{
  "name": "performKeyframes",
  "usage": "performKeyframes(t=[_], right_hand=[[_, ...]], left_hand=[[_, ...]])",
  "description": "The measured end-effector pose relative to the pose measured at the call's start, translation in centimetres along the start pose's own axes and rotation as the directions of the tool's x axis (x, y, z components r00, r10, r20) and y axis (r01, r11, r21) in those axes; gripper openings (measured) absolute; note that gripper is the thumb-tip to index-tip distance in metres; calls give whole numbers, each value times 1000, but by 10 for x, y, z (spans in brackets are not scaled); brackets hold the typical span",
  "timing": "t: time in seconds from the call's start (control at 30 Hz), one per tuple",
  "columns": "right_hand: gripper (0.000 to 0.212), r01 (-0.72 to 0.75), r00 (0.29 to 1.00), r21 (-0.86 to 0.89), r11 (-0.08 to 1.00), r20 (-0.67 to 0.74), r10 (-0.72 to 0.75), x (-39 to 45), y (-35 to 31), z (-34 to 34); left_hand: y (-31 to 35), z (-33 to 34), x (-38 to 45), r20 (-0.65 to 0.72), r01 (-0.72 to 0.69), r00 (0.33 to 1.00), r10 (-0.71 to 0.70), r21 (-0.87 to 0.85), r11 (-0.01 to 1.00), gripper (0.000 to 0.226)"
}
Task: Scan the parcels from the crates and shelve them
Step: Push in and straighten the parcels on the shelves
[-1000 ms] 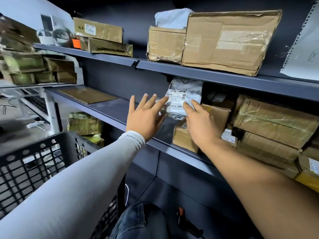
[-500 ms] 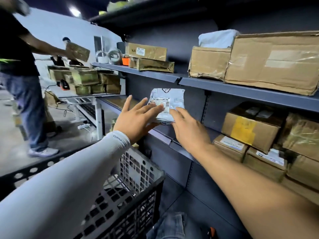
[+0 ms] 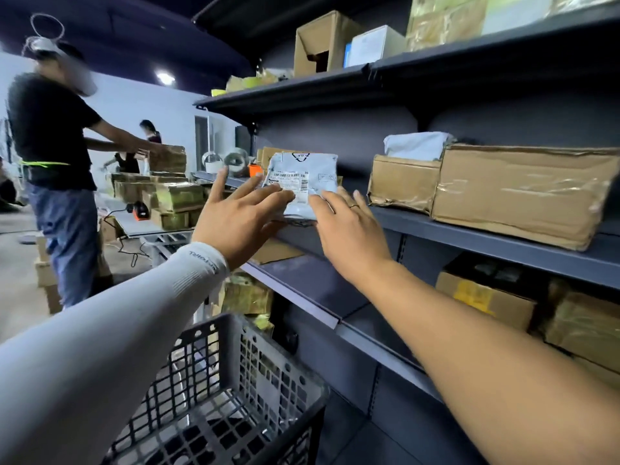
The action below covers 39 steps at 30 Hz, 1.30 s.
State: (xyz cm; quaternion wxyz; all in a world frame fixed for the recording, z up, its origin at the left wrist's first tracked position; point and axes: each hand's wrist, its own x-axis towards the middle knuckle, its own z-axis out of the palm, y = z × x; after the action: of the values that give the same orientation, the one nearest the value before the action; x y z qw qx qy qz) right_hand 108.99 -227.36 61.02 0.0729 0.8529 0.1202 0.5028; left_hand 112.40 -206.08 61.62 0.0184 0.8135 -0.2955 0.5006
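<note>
Grey poly mailer [image 3: 302, 182] is standing upright on the shelf edge [image 3: 469, 234], label facing out, prob. for easy reading. Left hand [image 3: 235, 223] & right hand [image 3: 349, 229], fingers straight, are steadying it from both sides; taped cartons [image 3: 516, 193] just right of grip, crate [image 3: 235, 380] below.

Dim storeroom with dark metal shelving

A pale wall [image 3: 134, 105] runs behind a worktable [image 3: 141, 226], under a dark ceiling [image 3: 127, 25] with one bright ceiling light [image 3: 165, 77]. The floor [image 3: 16, 280] is grey concrete. Tiered shelving [image 3: 436, 226] fills the right side.
</note>
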Motion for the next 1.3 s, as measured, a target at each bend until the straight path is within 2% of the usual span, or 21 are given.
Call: performKeyframes(t=[0.17, 0.23, 0.33, 0.7, 0.83, 1.0, 1.1, 1.3], right_hand=[[45, 42, 999, -214, 976, 30, -36, 15, 45, -25], [44, 25, 997, -223, 974, 74, -8, 21, 62, -32], [46, -23, 990, -255, 967, 127, 57, 30, 85, -46], [55, -104, 942, -439, 892, 243, 230, 69, 133, -80], [60, -142, 931, -459, 877, 239, 275, 80, 148, -76], [55, -205, 938, -446, 871, 164, 304, 89, 168, -62], [62, -234, 940, -427, 873, 128, 315, 94, 177, -57], [67, -94, 938, -504, 859, 245, 246, 92, 191, -37]], left_hand=[[19, 12, 45, -47, -32, 998, 30, -37, 999, 50], [29, 21, 64, -92, -46, 995, 41, -55, 997, 42], [45, 31, 96, -137, -44, 990, 29, -104, 994, 43], [77, 63, 183, -154, -8, 987, -46, -332, 943, 50], [88, 81, 206, -184, 15, 979, -85, -355, 935, 52], [101, 105, 228, -221, 48, 966, -136, -363, 930, 55], [108, 119, 241, -252, 78, 952, -175, -353, 932, 55], [118, 144, 264, -251, 203, 904, -347, -461, 864, 63]])
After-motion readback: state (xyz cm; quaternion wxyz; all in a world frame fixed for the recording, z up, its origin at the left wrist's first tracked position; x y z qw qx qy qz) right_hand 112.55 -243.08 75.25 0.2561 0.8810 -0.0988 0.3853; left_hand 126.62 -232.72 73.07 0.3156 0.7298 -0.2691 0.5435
